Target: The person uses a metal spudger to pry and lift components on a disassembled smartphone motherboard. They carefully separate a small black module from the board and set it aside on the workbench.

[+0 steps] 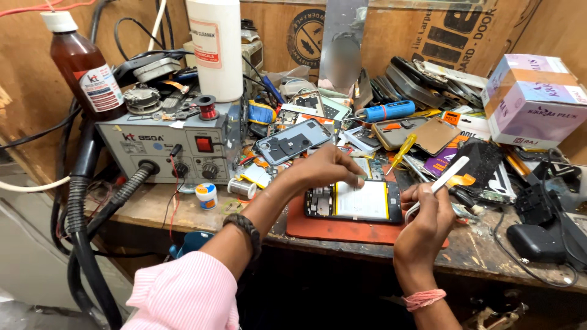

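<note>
standing at ten o'clock, a brown bottle [82,64] with a white cap holds dark liquid; beside it at twelve o'clock rises a tall white bottle [214,49], contents hidden. below them sits a grey rework station [171,146] with a red switch, and a small round tub [206,195] with a blue band rests on the wooden bench [153,208] in front of it. at centre, an opened phone [354,201] lies flat on an orange mat [342,229]: back cover off, a pale battery filling most of the body, dark circuit parts at its nine o'clock end. the left hand [327,168] curls over the phone's upper edge, fingertips pressing down on it, nothing gripped. at three o'clock of the phone, the right hand [431,214] is closed on a white flat tool [449,177], angled up towards two o'clock. at two o'clock, a lilac cardboard box [532,101] sits closed.
</note>
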